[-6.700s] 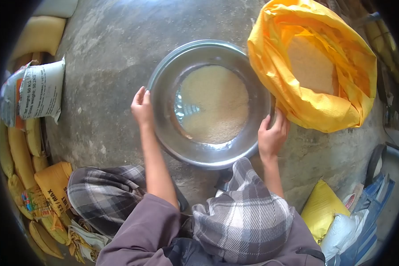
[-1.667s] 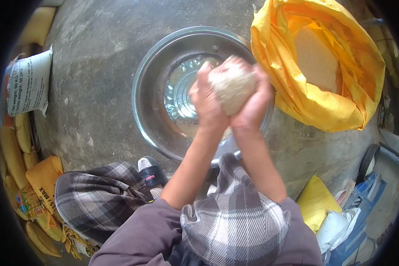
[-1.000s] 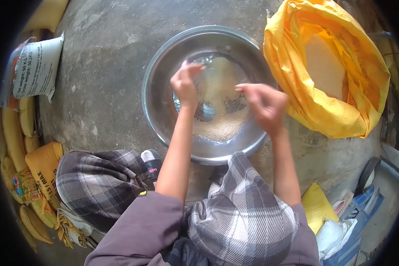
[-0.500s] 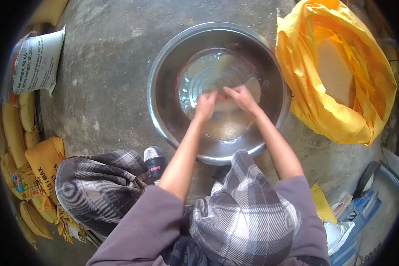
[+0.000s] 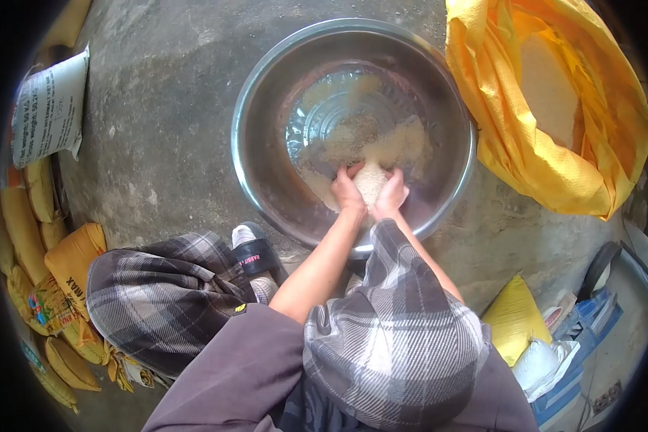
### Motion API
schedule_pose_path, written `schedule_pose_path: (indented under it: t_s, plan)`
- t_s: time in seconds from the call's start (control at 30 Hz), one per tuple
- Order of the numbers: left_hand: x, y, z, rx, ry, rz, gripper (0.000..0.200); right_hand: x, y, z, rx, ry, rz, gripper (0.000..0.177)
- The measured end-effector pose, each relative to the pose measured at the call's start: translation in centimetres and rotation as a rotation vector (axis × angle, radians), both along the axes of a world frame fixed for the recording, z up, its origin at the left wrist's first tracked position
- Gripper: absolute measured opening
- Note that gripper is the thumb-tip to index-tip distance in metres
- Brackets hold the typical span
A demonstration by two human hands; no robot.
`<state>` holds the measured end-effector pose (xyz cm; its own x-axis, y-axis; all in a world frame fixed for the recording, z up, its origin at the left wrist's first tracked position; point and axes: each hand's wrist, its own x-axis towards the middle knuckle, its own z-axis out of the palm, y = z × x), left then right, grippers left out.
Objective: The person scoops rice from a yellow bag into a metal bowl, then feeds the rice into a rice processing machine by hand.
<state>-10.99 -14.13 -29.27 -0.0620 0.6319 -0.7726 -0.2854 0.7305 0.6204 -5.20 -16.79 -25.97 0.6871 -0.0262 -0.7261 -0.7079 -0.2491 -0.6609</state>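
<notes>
A wide metal basin [image 5: 265, 137] rests on the floor, with pale rice-like grains [image 5: 403, 144] spread thinly over part of its bottom. Near its front side, my left hand [image 5: 348, 190] and my right hand [image 5: 391, 194] curve inward from either side of a small heap of grain [image 5: 371, 181]. The heap sits between the cupped palms, and the fingers' undersides are hidden. Close by on the right, a yellow woven sack [image 5: 482, 137] stands with its mouth open, and similar pale grain [image 5: 549, 90] shows inside.
Filled yellow sacks [image 5: 25, 227] and a white printed sack [image 5: 52, 108] line the left side. At lower right are a yellow bag [image 5: 518, 317], a white plastic bag [image 5: 541, 367] and a blue plastic item [image 5: 590, 338]. My plaid-covered knees [image 5: 392, 338] flank the basin's near side.
Both hands have come back toward the basin's near side and now cup a heap of grain. Earlier they were blurred, held closed over the basin's middle. The view has shifted slightly.
</notes>
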Motion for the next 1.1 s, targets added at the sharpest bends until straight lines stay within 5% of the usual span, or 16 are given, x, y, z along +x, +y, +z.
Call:
schedule_pose_path:
  t_s: [0.17,0.57,0.77,0.9,1.1]
  plan:
    - [0.7,0.6,-0.1,-0.126,-0.351,0.073,0.04,0.0,0.0,-1.7,0.515,0.297,-0.275,0.032]
    - [4.4,6.7,13.0,0.177,-0.507,0.097,0.022,2.9,5.5,9.2,0.793,0.2,-0.216,0.029]
    - [4.5,7.5,13.1,0.239,-0.488,0.085,0.034,3.1,6.3,8.9,0.88,0.223,-0.17,0.03]
    - [5.1,7.7,16.8,0.293,-0.518,0.05,0.03,3.7,6.7,14.9,0.931,0.156,-0.138,0.03]
    - [13.3,9.1,29.7,0.39,-0.664,-0.228,0.039,11.2,7.5,26.4,1.06,-0.041,-0.167,0.031]
